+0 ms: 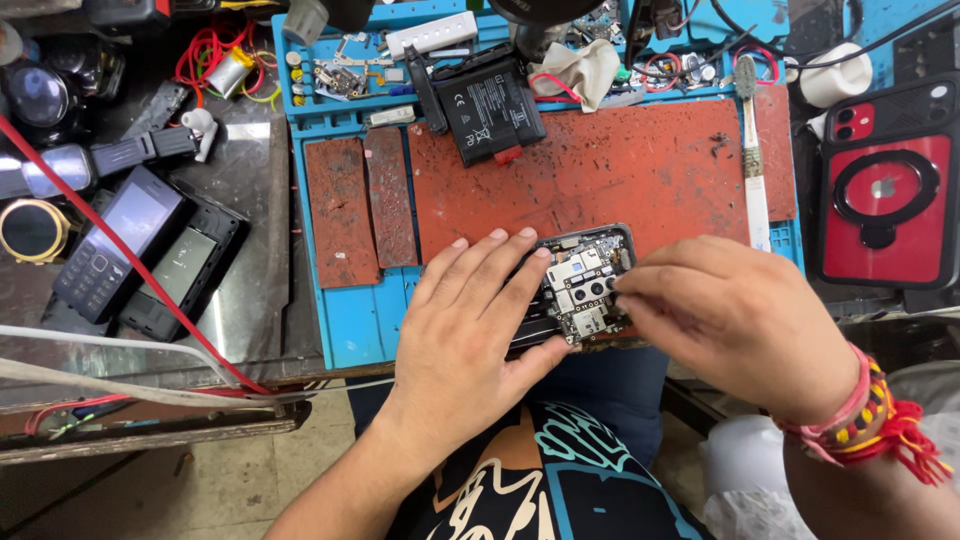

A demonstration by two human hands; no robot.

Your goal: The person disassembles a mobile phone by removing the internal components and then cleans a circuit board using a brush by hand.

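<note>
- Opened grey smartphone (585, 290), back cover off, lies at the near edge of the worn red rubber mat (620, 170); we see its bare circuit board, metal shields and camera modules facing up.
- Its long axis seems to run left to right across us, camera end to the right; the left part is hidden under our left hand (470, 330).
- That left hand lies flat and open, palm down, fingers stretched over the phone's body and pressing it to the mat.
- Our right hand (730, 310) comes in from the right, fingers curled together in a pinch at the board's right edge; whether they grip some small part we cannot tell.
- Both hands touch the phone, the right one nearer the exposed board.
- Further up the mat sits a flat black rectangular battery (492, 108), glossy, with a red tab.
- A blue silicone work tray (350, 320) frames the mat, with a white-handled brush (752, 160) lying along its right side.
- To the left on the counter (250, 210) rest two dark keypad phones (120, 250); at right, a red phone case with a black ring (885, 200).
</note>
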